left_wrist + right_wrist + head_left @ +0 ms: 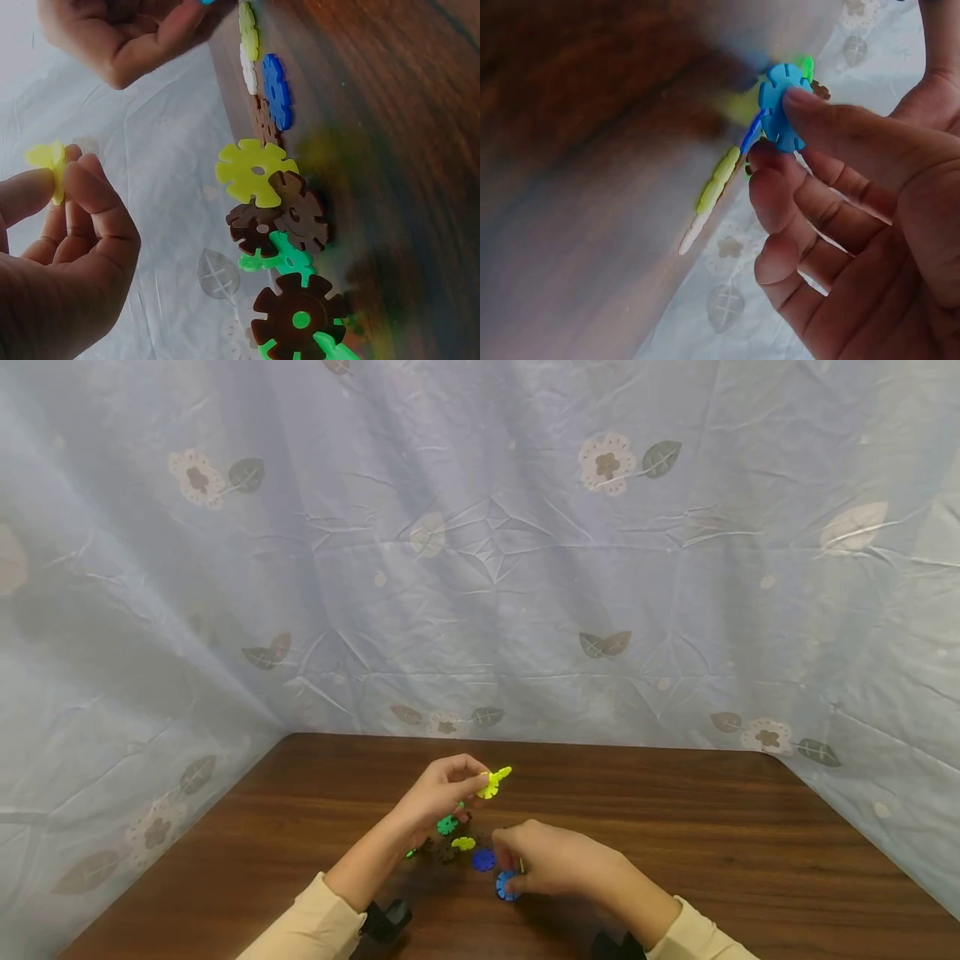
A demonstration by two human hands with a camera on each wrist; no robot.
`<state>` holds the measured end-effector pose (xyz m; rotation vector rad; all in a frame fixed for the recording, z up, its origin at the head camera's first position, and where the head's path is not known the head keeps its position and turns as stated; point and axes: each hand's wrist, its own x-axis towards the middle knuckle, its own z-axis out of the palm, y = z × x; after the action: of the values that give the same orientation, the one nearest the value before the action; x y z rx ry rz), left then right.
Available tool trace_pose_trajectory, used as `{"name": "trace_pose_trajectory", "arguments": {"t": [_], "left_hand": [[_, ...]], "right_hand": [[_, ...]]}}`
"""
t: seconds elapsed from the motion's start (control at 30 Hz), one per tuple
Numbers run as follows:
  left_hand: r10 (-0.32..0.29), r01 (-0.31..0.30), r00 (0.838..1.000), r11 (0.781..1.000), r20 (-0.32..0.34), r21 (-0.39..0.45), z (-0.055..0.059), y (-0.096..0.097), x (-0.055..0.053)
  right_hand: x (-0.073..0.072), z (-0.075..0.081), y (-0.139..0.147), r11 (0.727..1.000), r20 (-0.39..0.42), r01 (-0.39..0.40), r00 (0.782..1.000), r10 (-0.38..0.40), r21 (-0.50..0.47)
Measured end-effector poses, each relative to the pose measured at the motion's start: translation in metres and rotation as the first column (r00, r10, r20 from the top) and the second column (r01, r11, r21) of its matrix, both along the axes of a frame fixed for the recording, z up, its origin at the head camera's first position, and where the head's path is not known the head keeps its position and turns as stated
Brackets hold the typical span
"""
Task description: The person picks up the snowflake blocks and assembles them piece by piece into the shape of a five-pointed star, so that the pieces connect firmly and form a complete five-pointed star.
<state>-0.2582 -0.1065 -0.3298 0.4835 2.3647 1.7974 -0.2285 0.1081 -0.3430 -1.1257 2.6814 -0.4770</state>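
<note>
My left hand [442,793] is raised over the table and pinches two joined yellow notched discs [491,785] between thumb and fingers. In the left wrist view, one yellow disc [57,169] stands crosswise to the other. Lower and to the right, my right hand [558,860] holds a light blue notched disc [780,81] by thumb and forefinger, just above the table. Close by that hand lies a dark blue disc [483,860]. Beneath the left hand are a yellow disc [241,171], several brown discs [277,315] and green ones [447,825], some overlapping.
A yellow-green disc [718,180] and a white disc [693,235] lie near the right hand. The dark wooden table [675,802] meets a pale flowered curtain [495,610] at its back and sides. Black straps [386,922] show at the wrists.
</note>
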Motion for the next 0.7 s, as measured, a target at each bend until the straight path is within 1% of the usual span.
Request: {"name": "trace_pose_trajectory", "arguments": {"t": [0.2,0.43,0.57,0.7], "left_hand": [[0.013,-0.013,1.0,1.0,0.005,0.009,0.001,0.003,0.0],[0.018,-0.018,1.0,1.0,0.011,0.021,0.0,0.004,-0.002],[0.009,-0.009,1.0,0.999,0.012,0.031,-0.001,0.004,-0.002],[-0.012,0.011,1.0,0.999,0.024,0.038,-0.002,0.004,-0.002]], "right_hand": [[-0.003,0.006,0.006,0.995,-0.007,-0.033,0.999,0.032,-0.094],[-0.01,0.013,0.015,0.99,-0.039,-0.037,0.999,0.032,-0.138],[-0.016,0.018,0.024,0.982,-0.108,-0.027,0.994,0.007,-0.188],[-0.02,0.023,0.03,0.965,-0.204,-0.001,0.977,-0.055,-0.263]]}}
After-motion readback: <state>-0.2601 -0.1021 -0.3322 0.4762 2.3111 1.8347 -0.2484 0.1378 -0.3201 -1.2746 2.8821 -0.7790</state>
